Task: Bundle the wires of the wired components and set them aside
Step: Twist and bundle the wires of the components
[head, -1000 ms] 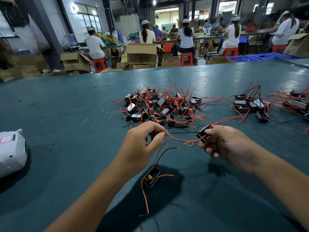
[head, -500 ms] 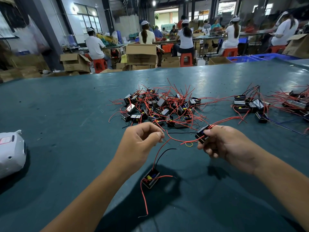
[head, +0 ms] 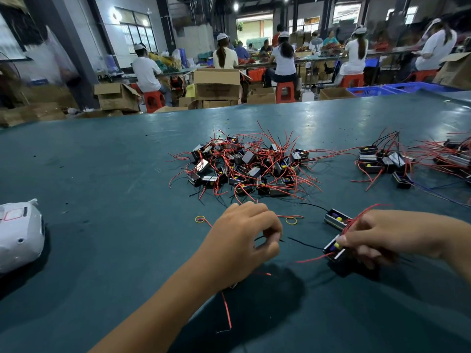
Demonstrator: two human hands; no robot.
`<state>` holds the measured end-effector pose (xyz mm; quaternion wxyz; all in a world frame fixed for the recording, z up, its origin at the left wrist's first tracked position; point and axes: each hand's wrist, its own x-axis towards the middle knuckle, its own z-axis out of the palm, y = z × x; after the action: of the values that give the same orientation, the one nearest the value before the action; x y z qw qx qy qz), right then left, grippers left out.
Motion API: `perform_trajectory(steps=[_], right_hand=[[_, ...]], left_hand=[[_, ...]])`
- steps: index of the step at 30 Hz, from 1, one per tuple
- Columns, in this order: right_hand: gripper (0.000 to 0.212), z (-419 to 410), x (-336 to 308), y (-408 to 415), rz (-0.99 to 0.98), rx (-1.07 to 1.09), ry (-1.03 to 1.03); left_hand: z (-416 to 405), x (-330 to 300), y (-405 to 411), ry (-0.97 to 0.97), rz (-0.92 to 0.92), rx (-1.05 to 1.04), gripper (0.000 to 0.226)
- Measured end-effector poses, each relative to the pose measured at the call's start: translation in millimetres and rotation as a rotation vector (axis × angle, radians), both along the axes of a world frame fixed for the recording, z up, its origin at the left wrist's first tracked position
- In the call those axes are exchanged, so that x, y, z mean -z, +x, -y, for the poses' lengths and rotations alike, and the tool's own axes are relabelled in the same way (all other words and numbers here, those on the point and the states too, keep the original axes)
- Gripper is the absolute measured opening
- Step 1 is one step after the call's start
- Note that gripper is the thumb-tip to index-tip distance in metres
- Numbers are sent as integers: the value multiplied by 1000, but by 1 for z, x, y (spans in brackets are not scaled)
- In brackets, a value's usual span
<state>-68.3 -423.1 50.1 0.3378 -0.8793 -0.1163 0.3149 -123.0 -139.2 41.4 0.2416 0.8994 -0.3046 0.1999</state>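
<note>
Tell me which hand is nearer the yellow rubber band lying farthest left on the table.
Left. The left hand sits just right of that rubber band; the right hand is far off to its right, holding a component.

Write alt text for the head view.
Two hands work over a teal table: the left hand pinches a black wire, the right hand grips a small wired component. A tangled pile of red-wired components lies beyond.

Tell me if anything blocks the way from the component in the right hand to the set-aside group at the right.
One thing does. A second loose component lies on the table just beyond the right hand and its held component, towards the set-aside group. Past it, only bare table shows.
</note>
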Motion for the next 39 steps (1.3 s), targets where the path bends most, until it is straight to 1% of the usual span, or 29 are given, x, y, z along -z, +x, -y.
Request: perform_trajectory(steps=[2,3,4,5,6,7,8,9,10,11,14,17,19,22,24,27,30,32,33,37,39], right_hand=[[53,12,-10,-1,14,-24,-203],[59,17,-16,-3,24,-41,-246],[65,22,-22,-6,34,-46,-203],[68,24,-27,-7,58,-30,-53],[64,21,-32,-8,105,-18,162],[55,12,-34,-10,202,-37,362],[40,-2,-32,-12,343,-61,495],[26,-19,-26,-15,489,-78,541],[17,-36,-19,-18,587,-89,519],[12,-50,-10,-22,630,-104,481],[7,-68,7,-27,605,-130,412],[3,-67,9,-25,506,-103,514],[7,-70,11,-25,452,-96,565],[14,-75,15,-25,470,-53,568],[14,-76,15,-25,473,-25,566],[14,-74,14,-24,460,15,586],[15,-75,15,-24,442,25,596],[15,-76,16,-25,435,9,586],[16,-76,16,-25,432,2,583],[16,-75,16,-25,407,7,607],[17,-75,16,-25,386,15,622]], left_hand=[[1,1,0,15,4,5,12],[1,2,0,14,3,7,12],[1,2,0,13,2,7,13],[1,1,0,13,1,6,14],[1,1,0,11,-3,4,15],[1,0,1,7,-6,1,16],[2,0,1,2,-5,-2,17],[3,-1,0,-3,-6,-4,17],[3,-1,0,-8,-9,-5,16],[4,-1,0,-12,-13,-5,15],[5,-1,-3,-17,-12,-3,17],[6,-2,-3,-22,-3,-13,14],[5,-1,-3,-21,3,-17,10],[3,0,-1,-5,21,-31,12],[-1,0,2,-27,26,-43,14],[-6,0,5,-72,35,-64,10],[-6,0,6,-106,53,-42,11],[-3,1,5,-83,69,-9,19],[-1,1,5,-60,83,4,19],[0,1,4,15,169,-2,8],[0,1,5,39,214,-10,7]])
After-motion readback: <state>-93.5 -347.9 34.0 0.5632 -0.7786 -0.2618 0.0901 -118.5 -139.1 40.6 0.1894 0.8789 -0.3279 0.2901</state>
